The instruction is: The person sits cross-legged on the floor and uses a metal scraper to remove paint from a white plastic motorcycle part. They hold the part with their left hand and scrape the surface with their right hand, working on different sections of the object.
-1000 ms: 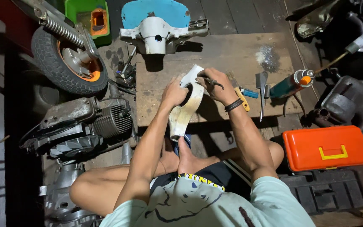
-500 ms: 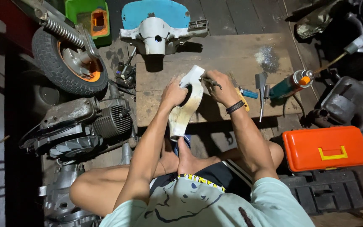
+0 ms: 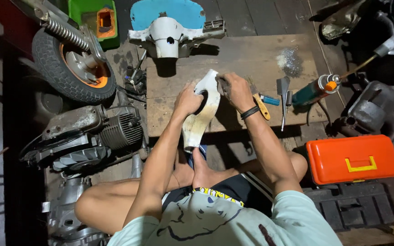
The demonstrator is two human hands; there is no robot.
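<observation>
Almost nothing has shifted over the last second: your left hand (image 3: 189, 101) keeps the same grip on the white panel (image 3: 201, 111), fingers curled around its upper edge by the dark hole, while your right hand (image 3: 235, 89) stays at the panel's top, fingers pinched around a small tool whose tip I cannot make out. The panel stands nearly upright, its lower end by your feet, its top against the wooden bench (image 3: 251, 57). The steady hold suggests slow, fine work on one spot.
</observation>
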